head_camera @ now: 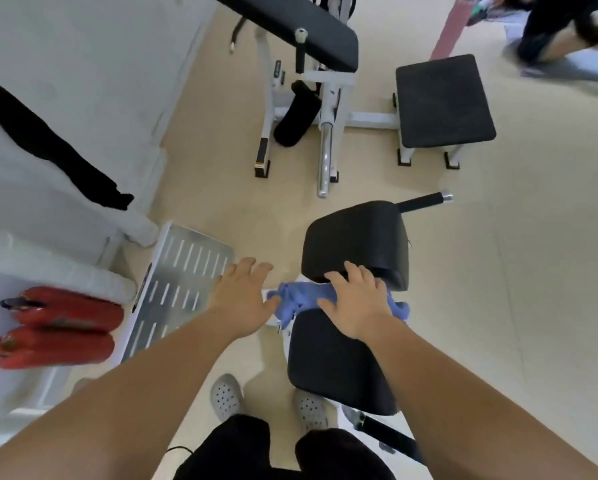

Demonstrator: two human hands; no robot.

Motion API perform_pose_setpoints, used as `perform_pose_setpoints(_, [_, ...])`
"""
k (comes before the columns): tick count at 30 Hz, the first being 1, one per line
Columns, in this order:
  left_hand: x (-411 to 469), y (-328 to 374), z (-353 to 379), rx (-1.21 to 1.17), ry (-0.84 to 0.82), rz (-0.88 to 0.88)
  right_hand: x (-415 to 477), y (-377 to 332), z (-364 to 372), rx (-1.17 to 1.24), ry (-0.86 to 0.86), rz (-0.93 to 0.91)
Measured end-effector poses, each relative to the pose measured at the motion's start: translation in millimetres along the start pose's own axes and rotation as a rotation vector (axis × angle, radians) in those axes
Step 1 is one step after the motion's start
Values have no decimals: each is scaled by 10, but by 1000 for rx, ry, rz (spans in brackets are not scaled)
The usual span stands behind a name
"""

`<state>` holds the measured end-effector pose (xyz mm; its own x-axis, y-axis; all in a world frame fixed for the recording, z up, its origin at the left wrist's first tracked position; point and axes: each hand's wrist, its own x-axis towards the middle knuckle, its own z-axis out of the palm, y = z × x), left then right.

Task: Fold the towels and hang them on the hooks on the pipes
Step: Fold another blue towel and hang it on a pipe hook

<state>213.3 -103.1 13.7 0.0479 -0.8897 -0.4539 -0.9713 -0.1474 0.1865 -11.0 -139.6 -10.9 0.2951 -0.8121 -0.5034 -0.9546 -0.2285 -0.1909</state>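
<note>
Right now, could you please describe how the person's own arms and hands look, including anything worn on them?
The left forearm and right forearm are bare, no sleeves in view. The left hand and right hand carry no gloves, and no watch, bracelet or ring shows. Below are dark legwear and grey perforated clogs.

Single wide-angle view from a camera on the person's head, aimed steeply down and slightly forward. Both bare forearms enter from the bottom corners and converge mid-frame, where the left hand [243, 299] and right hand [354, 303] sit close to the lens. The person's shoes [226, 398] show near the bottom edge, almost straight below. The floor [532, 271] fills most of the frame. A gym machine [325, 98] farther off appears smaller at the top.
</note>
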Motion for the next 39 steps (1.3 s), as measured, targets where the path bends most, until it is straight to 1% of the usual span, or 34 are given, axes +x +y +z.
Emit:
perform_pose_setpoints(3, [137, 257, 329, 29, -81, 52, -19, 337, 285, 13, -28, 72])
perform_pose_setpoints(7, [401, 454, 646, 25, -205, 116, 37, 538, 597, 22, -14, 125])
perform_pose_setpoints(14, [841, 689, 1062, -130, -297, 95, 70, 563, 958, 85, 292, 155])
perform_pose_setpoints(16, [965, 749, 1149, -207, -305, 61, 88, 576, 1006, 97, 335, 163])
perform_pose_setpoints(21, [1183, 913, 1284, -481, -354, -66, 113, 596, 1085, 124, 370, 188])
perform_pose_setpoints(23, [1258, 973, 1329, -566, -367, -128, 115, 609, 1114, 130, 432, 179])
perform_pose_setpoints(26, [1350, 957, 1449, -621, -400, -125, 118, 616, 1176, 151, 555, 167])
perform_pose_setpoints(28, [1378, 947, 1491, -612, -414, -85, 124, 617, 1200, 140, 574, 161])
perform_pose_setpoints(32, [1388, 1019, 1417, -477, -380, 62, 126, 625, 1183, 135, 547, 170])
perform_pose_setpoints(36, [1430, 1024, 1400, -298, -253, 159, 126, 627, 1172, 127, 512, 182])
perform_pose_setpoints(39, [1410, 1042, 1415, -308, -152, 174, 129, 633, 1186, 144, 537, 170])
